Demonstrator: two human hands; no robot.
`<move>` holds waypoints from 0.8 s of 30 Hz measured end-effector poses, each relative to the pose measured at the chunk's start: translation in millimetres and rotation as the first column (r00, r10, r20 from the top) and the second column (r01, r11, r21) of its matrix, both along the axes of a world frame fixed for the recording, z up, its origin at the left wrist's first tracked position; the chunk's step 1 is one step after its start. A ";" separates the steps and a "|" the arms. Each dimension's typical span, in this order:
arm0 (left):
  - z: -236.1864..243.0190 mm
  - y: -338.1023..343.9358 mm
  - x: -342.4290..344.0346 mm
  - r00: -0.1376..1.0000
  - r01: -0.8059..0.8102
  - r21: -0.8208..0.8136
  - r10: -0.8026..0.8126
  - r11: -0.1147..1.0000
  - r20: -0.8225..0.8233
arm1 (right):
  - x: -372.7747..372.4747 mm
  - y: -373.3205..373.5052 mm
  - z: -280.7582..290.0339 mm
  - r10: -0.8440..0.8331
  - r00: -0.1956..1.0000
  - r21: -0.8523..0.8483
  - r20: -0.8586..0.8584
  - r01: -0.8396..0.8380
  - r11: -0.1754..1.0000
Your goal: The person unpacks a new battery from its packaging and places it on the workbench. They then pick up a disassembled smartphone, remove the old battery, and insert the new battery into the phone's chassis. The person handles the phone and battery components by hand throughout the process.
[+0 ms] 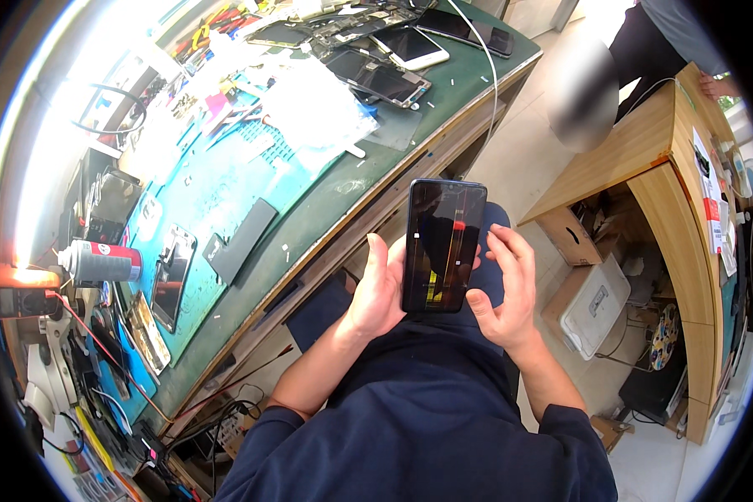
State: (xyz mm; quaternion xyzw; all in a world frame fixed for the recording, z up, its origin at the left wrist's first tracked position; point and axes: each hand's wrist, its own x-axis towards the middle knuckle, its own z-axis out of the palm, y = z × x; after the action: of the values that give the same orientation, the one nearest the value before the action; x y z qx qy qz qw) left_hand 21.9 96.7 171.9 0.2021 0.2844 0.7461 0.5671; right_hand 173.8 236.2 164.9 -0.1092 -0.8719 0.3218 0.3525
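A black smartphone (445, 247) stands upright in view over my lap, its screen toward me. The display is mostly dark, with thin vertical coloured lines, a red patch at the right and a yellow patch low down. My left hand (378, 289) grips the phone from its left side and from behind, thumb raised beside the edge; fingertips show at the right edge. My right hand (512, 293) hovers just right of the phone, thumb and fingers apart, with nothing in it. Whether a right fingertip touches the phone's edge is hard to tell.
Left lies a green workbench (326, 219) with a blue mat (194, 188), a dismantled phone (173, 276), a spray can (100, 261) and a multimeter (27, 303). Several phones lie at its far end. Right stands a wooden desk (673, 209) over a plastic box (592, 308); another person (657, 50) is behind.
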 end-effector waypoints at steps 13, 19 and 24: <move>1.2 -1.0 0.6 1.000 -0.009 -0.025 0.009 1.000 -0.027 | -0.2 -10.1 -1.4 0.086 0.996 -0.076 0.012 -0.085 0.993; 11.2 3.7 -2.9 0.985 0.087 -0.009 -0.085 0.996 0.152 | 0.6 -2.2 7.2 0.104 0.995 -0.251 -0.006 -0.102 0.963; 14.2 7.1 -0.4 0.982 0.065 -0.089 -0.048 0.994 0.185 | 1.7 -1.8 9.7 0.113 0.993 -0.307 -0.031 -0.117 0.944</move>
State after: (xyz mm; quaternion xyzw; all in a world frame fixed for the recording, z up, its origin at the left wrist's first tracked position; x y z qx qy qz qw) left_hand 21.4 103.7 186.1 0.1139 0.2603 0.7307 0.6207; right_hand 175.5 234.4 174.6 -0.1100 -0.8136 0.4747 0.3173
